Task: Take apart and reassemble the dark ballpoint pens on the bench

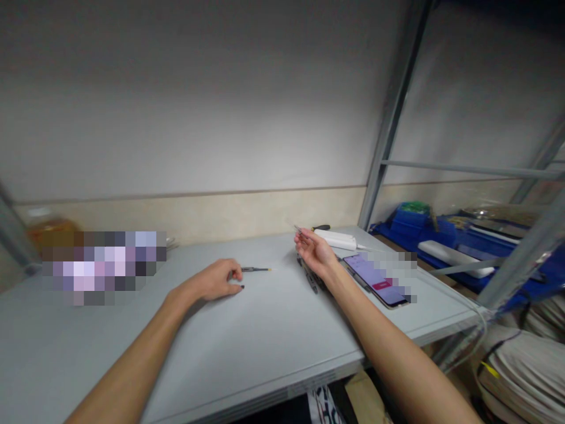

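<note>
My left hand (216,281) rests on the grey table (265,330), its fingers curled round the end of a thin dark tool with a yellow tip (257,270) that lies flat on the table. My right hand (312,248) is raised a little above the table, palm up, pinching a thin clear stick-like thing (297,227) between its fingertips. Under that hand lie some dark pen-like tools (311,277).
A phone with a lit screen (375,279) lies to the right of my right hand. Behind it are a white device (339,239) and a black-handled tool (321,227). Blue bins (410,221) sit on the metal shelf at right. A blurred-out patch is at the left.
</note>
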A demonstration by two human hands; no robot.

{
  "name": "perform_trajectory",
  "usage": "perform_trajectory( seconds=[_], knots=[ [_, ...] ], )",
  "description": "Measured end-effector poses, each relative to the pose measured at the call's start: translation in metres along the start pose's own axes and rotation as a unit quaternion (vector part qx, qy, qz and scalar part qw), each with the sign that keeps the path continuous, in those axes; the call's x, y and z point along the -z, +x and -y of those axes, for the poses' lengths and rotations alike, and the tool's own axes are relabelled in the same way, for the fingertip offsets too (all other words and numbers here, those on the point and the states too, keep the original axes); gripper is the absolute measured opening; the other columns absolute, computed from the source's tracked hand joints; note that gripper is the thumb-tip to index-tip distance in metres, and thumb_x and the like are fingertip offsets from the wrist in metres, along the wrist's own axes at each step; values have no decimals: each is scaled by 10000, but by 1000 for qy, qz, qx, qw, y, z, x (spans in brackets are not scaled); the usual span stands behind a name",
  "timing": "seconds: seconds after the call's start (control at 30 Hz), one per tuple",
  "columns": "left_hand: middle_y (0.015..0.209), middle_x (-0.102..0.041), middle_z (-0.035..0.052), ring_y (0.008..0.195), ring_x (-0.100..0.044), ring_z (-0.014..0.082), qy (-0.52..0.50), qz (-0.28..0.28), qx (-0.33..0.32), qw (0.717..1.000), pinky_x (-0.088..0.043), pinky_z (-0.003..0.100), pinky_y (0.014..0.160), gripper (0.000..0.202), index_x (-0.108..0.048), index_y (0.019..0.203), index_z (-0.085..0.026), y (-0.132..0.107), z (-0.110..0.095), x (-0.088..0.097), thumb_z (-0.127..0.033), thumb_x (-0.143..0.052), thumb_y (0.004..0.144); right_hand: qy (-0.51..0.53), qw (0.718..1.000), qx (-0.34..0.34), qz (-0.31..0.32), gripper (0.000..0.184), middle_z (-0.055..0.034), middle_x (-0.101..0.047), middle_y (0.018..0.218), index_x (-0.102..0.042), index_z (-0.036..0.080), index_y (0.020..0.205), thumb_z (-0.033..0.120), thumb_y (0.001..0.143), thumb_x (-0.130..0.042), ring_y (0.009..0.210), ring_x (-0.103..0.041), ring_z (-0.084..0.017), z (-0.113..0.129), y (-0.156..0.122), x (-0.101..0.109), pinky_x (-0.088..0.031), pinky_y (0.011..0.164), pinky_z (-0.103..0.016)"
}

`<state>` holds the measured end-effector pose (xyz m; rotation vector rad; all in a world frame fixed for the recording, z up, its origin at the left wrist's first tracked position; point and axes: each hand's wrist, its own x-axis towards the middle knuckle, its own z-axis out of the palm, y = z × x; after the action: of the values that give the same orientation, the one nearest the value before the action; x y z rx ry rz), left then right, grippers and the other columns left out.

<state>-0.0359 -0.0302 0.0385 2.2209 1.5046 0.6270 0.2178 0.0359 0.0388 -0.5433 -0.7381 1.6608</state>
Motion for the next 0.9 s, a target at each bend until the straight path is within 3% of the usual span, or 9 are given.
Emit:
perform_trajectory(
  seconds=[0.2, 0.33, 0.63, 0.73, 0.83, 0.9],
  knots=[
    [615, -587, 21, 582, -491, 157, -40, 11, 1, 999, -347, 222, 566, 78, -659, 573, -190, 2, 2, -2, -231, -593, 582, -55, 998, 2, 30, 137, 1, -616, 650, -598, 180, 681, 181, 582, -691, 595, -567, -100, -2, -3, -2, -444, 530, -205],
    [554, -554, 3, 546, -459, 144, -88, -26, 19, 996, -324, 215, 532, 101, -619, 574, -182, 3, -4, -4, -274, -594, 609, -70, 997, -3, 43, 152, 2, -618, 649, -597, 175, 683, 187, 575, -704, 587, -567, -97, -3, -4, -3, -441, 529, -202],
    [774, -568, 36, 729, -511, 156, -202, -179, -25, 963, -405, 242, 669, 316, -610, 954, -158, 10, -19, -6, -338, -559, 699, -110, 993, -4, 51, 154, -5, -639, 629, -627, 157, 672, 196, 559, -725, 567, -576, -88, -7, -7, -5, -442, 532, -189],
    [792, -574, 29, 711, -509, 142, -218, -179, -33, 959, -414, 240, 663, 406, -574, 1094, -169, 10, -27, -10, -330, -539, 722, -140, 988, -11, 55, 165, -13, -644, 622, -638, 150, 679, 199, 554, -733, 558, -578, -93, -10, -8, -7, -446, 529, -197],
    [788, -599, 42, 703, -523, 150, -225, -167, -43, 959, -426, 252, 652, 283, -635, 936, -160, 11, -32, -14, -326, -547, 724, -154, 986, -22, 64, 162, -17, -642, 610, -644, 147, 674, 196, 550, -735, 548, -575, -96, -13, -10, -9, -446, 519, -201],
    [795, -611, 47, 738, -544, 163, -245, -192, -46, 949, -436, 257, 663, 227, -630, 850, -158, 11, -34, -15, -323, -585, 701, -157, 985, -25, 69, 164, -14, -641, 606, -640, 146, 665, 189, 541, -739, 546, -575, -94, -14, -11, -11, -444, 519, -200]
  ],
)
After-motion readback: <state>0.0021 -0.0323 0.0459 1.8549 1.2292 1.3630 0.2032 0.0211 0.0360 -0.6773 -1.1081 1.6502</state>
